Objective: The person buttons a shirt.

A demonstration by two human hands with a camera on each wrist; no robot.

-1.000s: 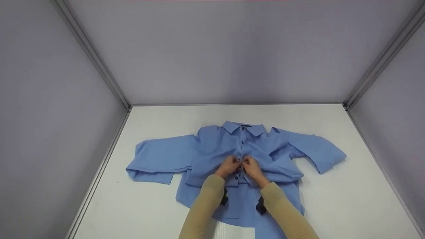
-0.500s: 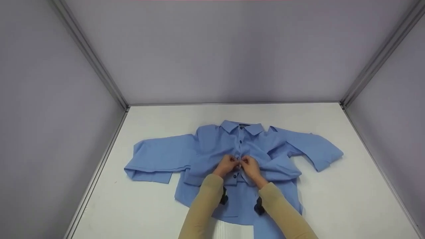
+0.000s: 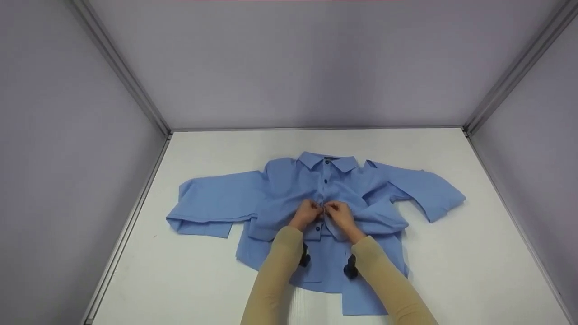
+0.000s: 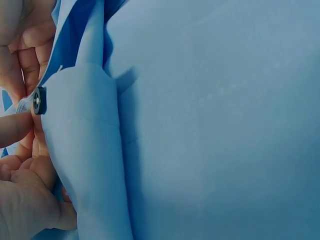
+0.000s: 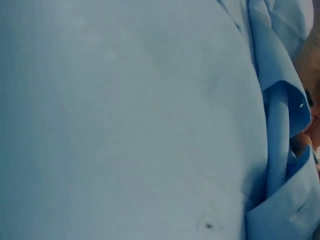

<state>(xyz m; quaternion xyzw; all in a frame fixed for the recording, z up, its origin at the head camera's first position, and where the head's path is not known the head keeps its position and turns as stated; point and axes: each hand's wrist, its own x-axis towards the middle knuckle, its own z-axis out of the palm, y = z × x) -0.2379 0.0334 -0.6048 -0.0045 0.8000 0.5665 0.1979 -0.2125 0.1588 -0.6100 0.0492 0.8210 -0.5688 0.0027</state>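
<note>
"How is this person holding their arms?"

"Both forearms rise from the bottom of the frame in tan sleeves [image 3: 274,273] and slant inward. The left hand [image 3: 307,214] and the right hand [image 3: 340,215] face each other just below the centre, fingertips close together. I can't tell whether the tips touch."

"And the fingers?"

"Each hand has its thumb and fingertips drawn together, pinching the front placket [image 3: 325,190] of a blue button-up shirt [image 3: 281,203]. From the left wrist you see fingertips at the left edge, right against a dark button [image 4: 39,100]. From the right wrist, cloth hides most of the fingers at the right edge, so I can't read them there."

"Where's the shirt lying?"

"Across the white table [image 3: 135,275], in the middle and lower part of the frame. Its collar [image 3: 310,160] points to the top, one shirt sleeve [image 3: 216,198] lies folded toward the left, and the other bends out to the right. The hem spreads out below the hands."

"Those black things by the wrists?"

"A small black device [image 3: 351,268] shows beside the right cuff, and another beside the left, both over the lower shirt."
</note>
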